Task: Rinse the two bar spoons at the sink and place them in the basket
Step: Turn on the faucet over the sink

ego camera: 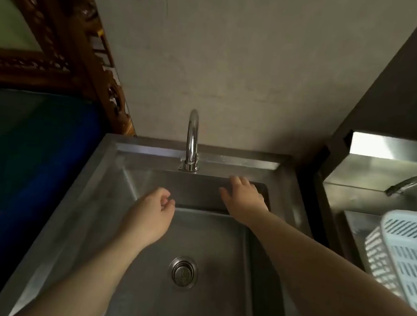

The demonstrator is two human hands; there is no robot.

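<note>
Steel sink (116, 191) lies under both hands. White basket (400, 257) sits well right of the right hand's (243, 197) spread, empty fingers. The tap (192, 142) stands beyond the left hand's (153, 210) loosely curled, empty fingers. No spoons show.

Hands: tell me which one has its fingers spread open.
The right hand, fingers splayed near the steel sink's back wall; the left hand is loosely curled.

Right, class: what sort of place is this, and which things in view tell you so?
Probably a dishwashing area in a kitchen or bar: a stainless steel sink with a gooseneck faucet, a drain strainer, and a white plastic basket on the steel counter beside it.
</note>
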